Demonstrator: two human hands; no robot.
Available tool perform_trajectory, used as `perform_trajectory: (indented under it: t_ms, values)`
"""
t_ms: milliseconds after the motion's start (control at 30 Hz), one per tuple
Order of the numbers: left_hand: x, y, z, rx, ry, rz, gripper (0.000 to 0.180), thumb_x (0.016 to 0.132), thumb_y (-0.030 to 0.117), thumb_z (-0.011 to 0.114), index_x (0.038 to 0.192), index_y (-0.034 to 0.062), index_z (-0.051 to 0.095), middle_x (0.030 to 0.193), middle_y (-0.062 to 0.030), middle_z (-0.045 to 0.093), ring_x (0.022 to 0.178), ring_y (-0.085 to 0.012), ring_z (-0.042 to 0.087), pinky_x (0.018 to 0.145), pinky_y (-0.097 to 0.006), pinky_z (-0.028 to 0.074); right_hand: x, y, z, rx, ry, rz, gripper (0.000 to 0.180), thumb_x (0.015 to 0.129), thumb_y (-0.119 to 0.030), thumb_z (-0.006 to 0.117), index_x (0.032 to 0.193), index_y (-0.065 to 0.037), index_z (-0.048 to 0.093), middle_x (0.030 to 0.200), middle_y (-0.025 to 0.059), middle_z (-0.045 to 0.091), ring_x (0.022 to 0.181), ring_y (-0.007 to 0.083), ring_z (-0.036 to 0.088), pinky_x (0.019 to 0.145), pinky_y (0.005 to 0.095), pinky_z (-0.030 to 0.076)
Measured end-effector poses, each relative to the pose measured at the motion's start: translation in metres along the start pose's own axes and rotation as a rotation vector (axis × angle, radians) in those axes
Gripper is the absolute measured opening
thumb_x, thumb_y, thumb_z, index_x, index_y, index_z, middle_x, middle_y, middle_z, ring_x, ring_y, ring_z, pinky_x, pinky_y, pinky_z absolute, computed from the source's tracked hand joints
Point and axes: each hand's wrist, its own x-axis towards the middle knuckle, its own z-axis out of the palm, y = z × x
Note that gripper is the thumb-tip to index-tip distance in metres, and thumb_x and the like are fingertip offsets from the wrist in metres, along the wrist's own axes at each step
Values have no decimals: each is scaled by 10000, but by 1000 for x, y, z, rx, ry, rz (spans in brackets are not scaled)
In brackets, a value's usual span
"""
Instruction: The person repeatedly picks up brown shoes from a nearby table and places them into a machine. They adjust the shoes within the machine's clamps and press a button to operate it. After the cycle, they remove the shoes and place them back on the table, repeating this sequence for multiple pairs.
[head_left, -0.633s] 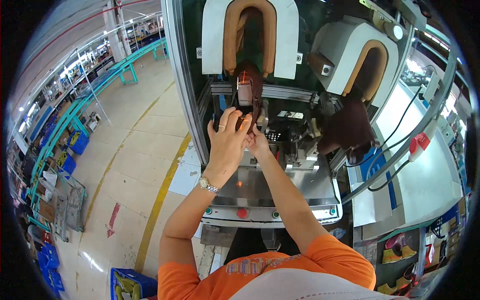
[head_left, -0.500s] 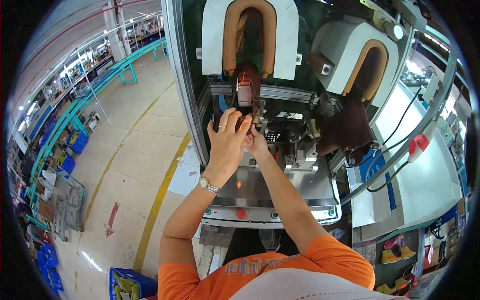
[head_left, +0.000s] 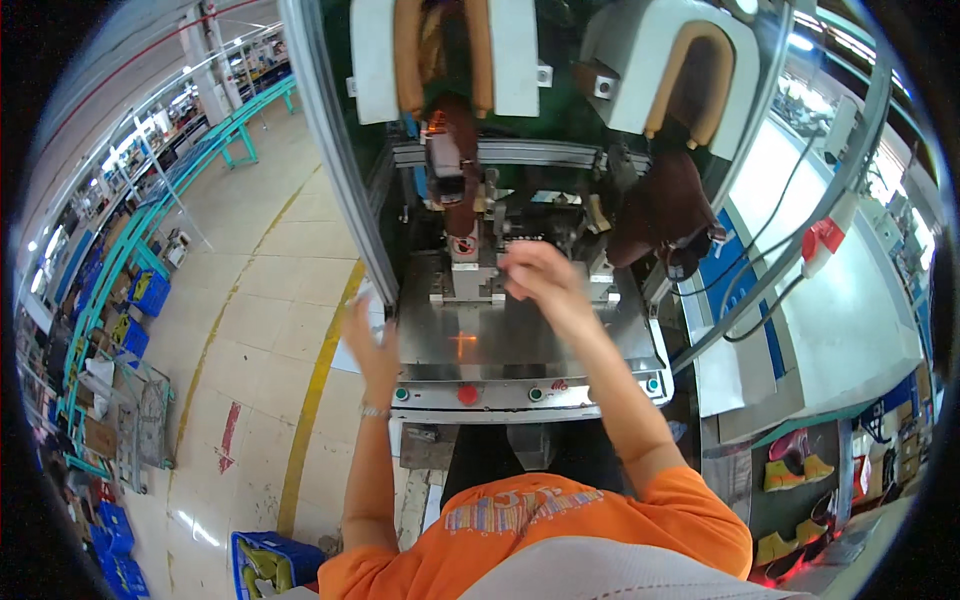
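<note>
A dark brown shoe upper (head_left: 462, 150) sits on the left station of a press-like machine, with orange light lines on its grey-pink part. My left hand (head_left: 372, 345) is beside the machine's left post, blurred, its fingers apart and nothing seen in them. Over the front of the steel worktop (head_left: 430, 335), right of the left station's metal block (head_left: 466, 282), is my right hand (head_left: 548, 278). Its fingers look curled but are smeared by motion. A second brown upper (head_left: 660, 210) hangs on the right station, touched by neither hand.
White U-shaped housings with tan padding (head_left: 408, 60) hang above both stations. A red button (head_left: 467, 395) and green buttons line the front panel. Cables and a red-and-white connector (head_left: 822, 240) hang at the right. A blue crate (head_left: 275, 560) stands on the floor at lower left.
Both hands have come off the left station's upper. The left hand has swung left and down towards the post; the right has pulled back and right. The whole view has shifted slightly.
</note>
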Motion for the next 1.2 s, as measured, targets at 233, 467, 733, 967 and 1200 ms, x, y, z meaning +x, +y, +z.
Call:
perform_trajectory:
  t_ms: [233, 467, 733, 967, 1200]
  values:
    - [-169, -134, 38, -521, -263, -1076, 680, 617, 25, 685, 1199, -77, 351, 1079, -172, 506, 941, -227, 531, 757, -301, 458, -89, -166, -87, -1190, 602, -636, 286, 707, 47, 596, 986, -15, 577, 942, 85, 541, 647, 126, 497, 612, 232, 411]
    - [-139, -69, 52, 366, -138, -309, 724, 609, 39, 659, 1249, -57, 336, 1205, -241, 416, 1149, -343, 393, 997, -383, 285, -56, -167, -125, -1535, 344, -859, 230, 677, -23, 632, 899, -84, 620, 888, 62, 564, 707, 242, 544, 652, 308, 443]
    - [-47, 257, 19, -805, -415, 234, 607, 728, 124, 645, 1247, -13, 362, 1297, -184, 374, 1234, -310, 322, 1032, -387, 221, -119, -176, -84, -1541, 505, -1181, 211, 623, 12, 614, 822, -55, 627, 798, 60, 594, 658, 206, 557, 588, 274, 413]
    - [-126, 340, 59, -1296, -733, -177, 545, 751, 84, 613, 1200, 10, 313, 1192, -138, 358, 1102, -225, 346, 937, -344, 299, -165, -162, -73, -1493, 254, -741, 341, 702, -290, 633, 957, -71, 579, 841, 55, 559, 760, 214, 564, 645, 314, 393]
    - [-152, 361, 99, -1764, -1189, -1026, 440, 833, 281, 514, 1191, 41, 429, 1206, -95, 477, 1115, -246, 445, 973, -411, 318, -334, -144, -160, -1149, 562, 439, 526, 812, -457, 549, 1085, -8, 524, 858, 170, 585, 781, 257, 581, 714, 336, 448]
